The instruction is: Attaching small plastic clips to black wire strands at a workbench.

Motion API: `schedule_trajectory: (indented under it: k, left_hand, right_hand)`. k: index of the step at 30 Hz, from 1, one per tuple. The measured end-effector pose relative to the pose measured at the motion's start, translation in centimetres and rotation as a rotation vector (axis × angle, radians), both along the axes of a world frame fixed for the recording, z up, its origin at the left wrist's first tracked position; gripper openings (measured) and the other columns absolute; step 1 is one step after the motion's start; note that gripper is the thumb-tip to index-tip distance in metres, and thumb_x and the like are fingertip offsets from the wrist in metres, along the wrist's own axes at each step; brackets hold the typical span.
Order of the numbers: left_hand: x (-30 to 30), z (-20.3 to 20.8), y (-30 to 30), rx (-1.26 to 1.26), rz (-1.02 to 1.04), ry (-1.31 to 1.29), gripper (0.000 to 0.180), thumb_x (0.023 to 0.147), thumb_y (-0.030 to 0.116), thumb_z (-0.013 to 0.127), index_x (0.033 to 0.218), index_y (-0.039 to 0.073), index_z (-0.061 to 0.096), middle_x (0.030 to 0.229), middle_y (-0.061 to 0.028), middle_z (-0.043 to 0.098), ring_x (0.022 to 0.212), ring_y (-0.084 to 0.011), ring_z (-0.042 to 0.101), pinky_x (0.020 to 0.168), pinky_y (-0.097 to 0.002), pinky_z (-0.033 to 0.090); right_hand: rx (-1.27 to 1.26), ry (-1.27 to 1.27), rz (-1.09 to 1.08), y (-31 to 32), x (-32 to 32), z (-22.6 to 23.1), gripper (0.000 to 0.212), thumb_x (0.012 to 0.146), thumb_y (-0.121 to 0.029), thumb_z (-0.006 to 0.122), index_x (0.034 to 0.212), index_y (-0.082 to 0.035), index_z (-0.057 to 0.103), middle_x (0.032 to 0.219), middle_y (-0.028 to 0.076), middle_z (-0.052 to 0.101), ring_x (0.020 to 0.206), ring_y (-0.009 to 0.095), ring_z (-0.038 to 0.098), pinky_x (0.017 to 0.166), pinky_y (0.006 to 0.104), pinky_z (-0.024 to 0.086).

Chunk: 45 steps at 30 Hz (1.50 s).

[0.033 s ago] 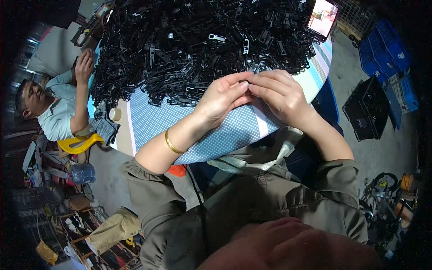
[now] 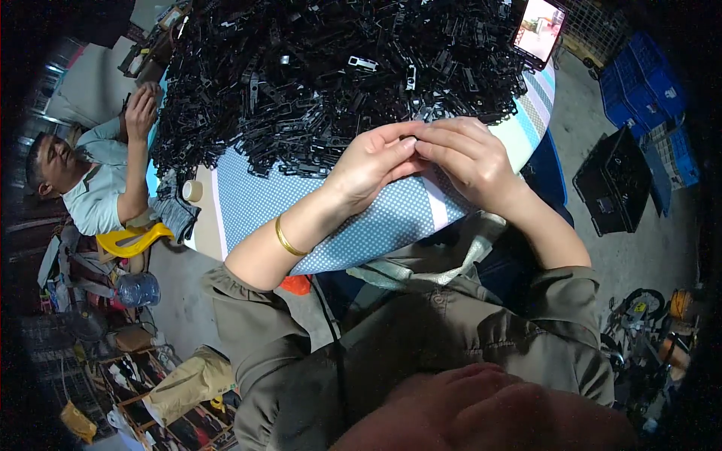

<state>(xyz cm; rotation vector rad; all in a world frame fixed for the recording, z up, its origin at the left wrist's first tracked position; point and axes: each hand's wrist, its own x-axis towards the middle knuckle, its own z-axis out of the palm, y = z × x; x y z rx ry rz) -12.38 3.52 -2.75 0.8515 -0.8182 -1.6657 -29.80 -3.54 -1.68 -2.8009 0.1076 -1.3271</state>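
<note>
My left hand [image 2: 374, 167] and my right hand [image 2: 471, 160] meet over the near side of the table, fingertips pressed together. Both are closed in a pinch, and whatever lies between the fingers is hidden by them. Just beyond my fingers spreads a large heap of small black slotted parts [image 2: 293, 113], most of them long and narrow. A few pieces catch the light, among them a shiny part [image 2: 363, 64] on top of the heap. Under my wrists lies a blue dotted tablecloth [image 2: 263, 203].
A phone [image 2: 539, 31] with a lit screen stands at the table's far right edge. Tape [image 2: 192, 191] sits at the left edge, near a co-worker [image 2: 105, 180] with raised hands and a yellow stool [image 2: 135, 239]. Blue crates [image 2: 643, 83] and a black crate [image 2: 615, 180] are on the right floor.
</note>
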Motion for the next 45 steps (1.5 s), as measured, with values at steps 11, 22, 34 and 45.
schedule_trajectory:
  k: [11, 22, 34, 45]
  left_hand:
    - [-0.4, 0.8, 0.2, -0.040, 0.023, -0.058, 0.038, 0.089, 0.009, 0.051, 0.123, -0.003, 0.042, 0.108, -0.0128, 0.056, 0.095, -0.0183, 0.059, 0.086, -0.0287, 0.049]
    - [-0.2, 1.1, 0.4, -0.189, 0.227, -0.299, 0.039, 0.087, 0.004, 0.052, 0.123, -0.005, 0.042, 0.105, -0.0145, 0.059, 0.090, -0.0165, 0.060, 0.083, -0.0275, 0.051]
    - [-0.2, 0.8, 0.3, -0.174, 0.210, -0.336, 0.041, 0.086, 0.005, 0.055, 0.124, -0.005, 0.042, 0.103, -0.0133, 0.060, 0.088, -0.0140, 0.060, 0.082, -0.0251, 0.049]
    - [0.0, 1.1, 0.5, -0.246, 0.092, -0.297, 0.039, 0.086, 0.005, 0.055, 0.122, -0.004, 0.045, 0.098, -0.0104, 0.062, 0.084, -0.0131, 0.061, 0.079, -0.0240, 0.050]
  right_hand:
    - [0.256, -0.102, 0.053, 0.2, -0.1, -0.3, 0.047, 0.070, -0.002, 0.068, 0.114, 0.000, 0.051, 0.098, 0.016, 0.062, 0.087, 0.028, 0.062, 0.077, 0.0345, 0.049]
    - [0.925, -0.069, -0.039, 0.3, -0.5, 0.2, 0.010, 0.076, -0.007, 0.064, 0.077, 0.001, 0.059, 0.112, 0.014, 0.055, 0.095, 0.018, 0.054, 0.084, 0.0293, 0.043]
    - [0.662, 0.004, -0.057, 0.1, -0.5, 0.4, 0.012, 0.072, -0.009, 0.067, 0.075, -0.001, 0.059, 0.115, 0.014, 0.054, 0.105, 0.024, 0.052, 0.090, 0.0361, 0.039]
    - [1.323, 0.064, 0.056, -0.5, -0.9, 0.9, 0.023, 0.075, -0.008, 0.068, 0.095, 0.001, 0.062, 0.084, 0.005, 0.063, 0.080, 0.010, 0.059, 0.074, 0.0235, 0.046]
